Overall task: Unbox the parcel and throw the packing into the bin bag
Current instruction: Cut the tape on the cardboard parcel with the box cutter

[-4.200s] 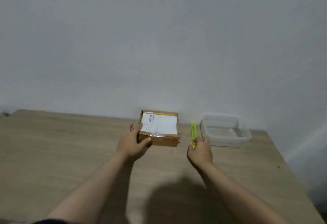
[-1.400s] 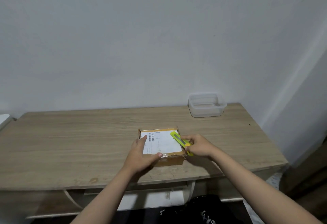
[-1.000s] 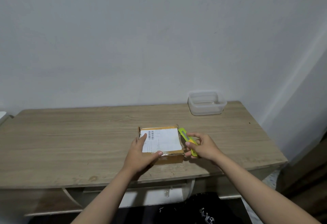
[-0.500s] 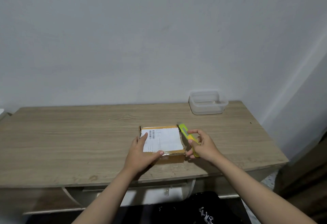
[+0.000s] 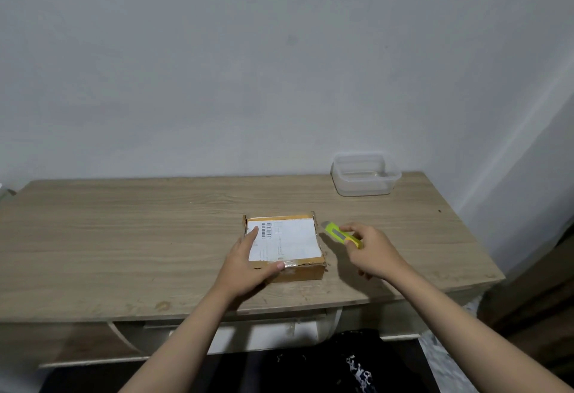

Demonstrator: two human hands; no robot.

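On the desk the parcel is the fixed point here: a flat cardboard box, sealed with tape, its white label facing up, lying near the front edge. To the left of the parcel lies only bare wood. From that side the left hand lies over the parcel's near left corner, forefinger stretched flat across the label by the barcode and thumb pressed along the front top edge; the fingers look nearly straight, pressing rather than gripping, most likely to pin the box so it will not slide under a blade. Just right of the parcel, the right hand pinches a yellow-green cutter between thumb and fingertips, its tip aimed at the parcel's far right corner, close to it but apparently apart; whether the blade is out cannot be told. That pose suggests the tape is about to be slit. Well behind and to the right of the parcel stands a clear tub at the wall. Below the parcel, under the desk's front edge, dark plastic shows, perhaps the bin bag.
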